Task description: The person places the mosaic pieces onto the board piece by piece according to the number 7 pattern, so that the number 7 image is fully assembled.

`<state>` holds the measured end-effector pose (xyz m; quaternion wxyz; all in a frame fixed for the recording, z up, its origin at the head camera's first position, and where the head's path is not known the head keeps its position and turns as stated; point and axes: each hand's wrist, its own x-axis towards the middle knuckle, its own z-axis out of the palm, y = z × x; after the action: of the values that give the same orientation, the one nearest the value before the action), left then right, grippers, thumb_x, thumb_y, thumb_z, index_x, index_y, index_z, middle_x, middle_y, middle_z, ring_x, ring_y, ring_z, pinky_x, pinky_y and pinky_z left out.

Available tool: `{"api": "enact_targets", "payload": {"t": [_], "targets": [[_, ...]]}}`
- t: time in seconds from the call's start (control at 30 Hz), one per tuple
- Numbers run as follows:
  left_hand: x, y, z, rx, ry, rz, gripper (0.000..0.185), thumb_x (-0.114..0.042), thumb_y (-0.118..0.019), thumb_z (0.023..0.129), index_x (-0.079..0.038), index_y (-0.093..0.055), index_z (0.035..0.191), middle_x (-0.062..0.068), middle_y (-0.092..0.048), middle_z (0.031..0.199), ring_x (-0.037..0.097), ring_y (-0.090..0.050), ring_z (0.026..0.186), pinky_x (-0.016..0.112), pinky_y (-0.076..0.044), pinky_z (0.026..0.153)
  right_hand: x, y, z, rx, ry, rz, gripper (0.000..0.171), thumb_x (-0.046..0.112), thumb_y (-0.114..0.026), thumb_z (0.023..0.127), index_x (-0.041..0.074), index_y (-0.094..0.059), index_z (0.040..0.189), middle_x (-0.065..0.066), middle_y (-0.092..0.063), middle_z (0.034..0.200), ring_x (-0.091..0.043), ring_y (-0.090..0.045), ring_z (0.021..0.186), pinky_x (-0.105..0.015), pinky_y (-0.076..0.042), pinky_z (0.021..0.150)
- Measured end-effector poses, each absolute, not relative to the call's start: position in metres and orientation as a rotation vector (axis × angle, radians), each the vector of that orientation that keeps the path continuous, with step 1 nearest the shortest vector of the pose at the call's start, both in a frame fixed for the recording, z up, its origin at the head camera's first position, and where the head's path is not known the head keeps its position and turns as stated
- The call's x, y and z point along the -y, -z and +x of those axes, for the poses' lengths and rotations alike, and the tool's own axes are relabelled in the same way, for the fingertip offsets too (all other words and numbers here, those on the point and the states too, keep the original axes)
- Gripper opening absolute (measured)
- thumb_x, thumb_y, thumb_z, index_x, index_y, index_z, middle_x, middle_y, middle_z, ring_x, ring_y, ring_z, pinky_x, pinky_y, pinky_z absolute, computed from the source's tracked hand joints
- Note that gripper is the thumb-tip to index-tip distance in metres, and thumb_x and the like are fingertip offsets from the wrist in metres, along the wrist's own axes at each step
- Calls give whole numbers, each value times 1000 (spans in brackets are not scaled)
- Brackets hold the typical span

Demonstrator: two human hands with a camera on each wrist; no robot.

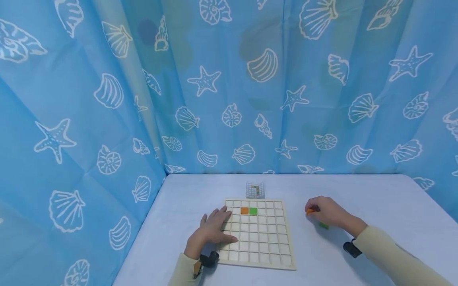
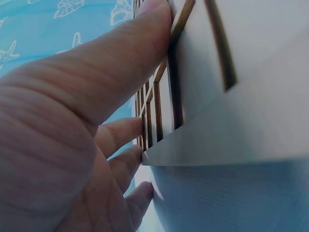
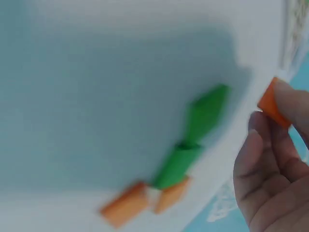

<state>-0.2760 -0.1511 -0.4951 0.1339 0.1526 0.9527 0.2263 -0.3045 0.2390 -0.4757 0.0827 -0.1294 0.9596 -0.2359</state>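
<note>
A pale wooden grid board [image 1: 262, 254] lies on the table, with an orange tile [image 1: 245, 211] and a green tile [image 1: 253, 211] set side by side in its second row. My left hand [image 1: 214, 229] rests flat on the board's left edge, its fingers [image 2: 120, 72] straight along the grid [image 2: 166, 106]. To the right of the board, my right hand [image 1: 327, 212] pinches an orange tile [image 3: 271, 104] at its fingertips [image 3: 289, 96]. Loose green tiles [image 3: 198, 130] and orange tiles [image 3: 145, 200] lie on the table under that hand.
A small card [image 1: 255, 190] printed with a grid pattern stands just behind the board. The white table [image 1: 386, 206] is enclosed by a blue curtain [image 1: 229, 87] with shells and starfish, on the left and at the back.
</note>
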Motion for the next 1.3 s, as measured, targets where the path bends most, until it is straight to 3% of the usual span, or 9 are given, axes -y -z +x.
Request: {"api": "enact_targets", "payload": {"t": [0.27, 0.53, 0.73, 1.07, 1.3], "targets": [[151, 497, -276, -2767, -656, 444, 93, -51, -81, 76, -12, -40, 150, 11, -27, 163, 39, -21, 150, 70, -10, 118, -209, 452, -322, -2900, 771, -404, 19, 2, -66, 89, 2, -69, 108, -8, -68, 98, -21, -59, 88, -41, -58, 81], [153, 498, -275, -2753, -673, 408, 93, -50, -82, 76, -12, -41, 150, 11, -27, 163, 39, -21, 151, 70, -8, 118, -159, 463, -333, -2918, 919, -383, 9, 5, -70, 87, 9, -71, 95, -3, -67, 91, -17, -58, 83, -36, -56, 77], [151, 498, -276, -2763, -676, 425, 93, -51, -81, 76, -12, -41, 150, 11, -27, 163, 39, -21, 150, 70, -9, 118, -131, 479, -330, -2857, 1124, -361, 7, 4, -72, 86, 7, -72, 93, -2, -67, 85, -16, -59, 78, -33, -54, 73], [147, 500, -278, -2756, -686, 429, 93, -52, -81, 76, -14, -41, 151, 9, -27, 164, 38, -20, 151, 69, -8, 119, -117, 496, -332, -2845, 1110, -394, 6, 11, -73, 88, 6, -71, 90, 2, -66, 81, -12, -59, 74, -30, -52, 68], [150, 501, -278, -2765, -675, 402, 94, -52, -81, 75, -15, -41, 151, 8, -27, 164, 37, -19, 151, 68, -7, 119, -115, 499, -333, -2805, 1047, -387, 4, 10, -74, 87, 10, -72, 90, 2, -67, 84, -12, -61, 78, -31, -53, 71]]}}
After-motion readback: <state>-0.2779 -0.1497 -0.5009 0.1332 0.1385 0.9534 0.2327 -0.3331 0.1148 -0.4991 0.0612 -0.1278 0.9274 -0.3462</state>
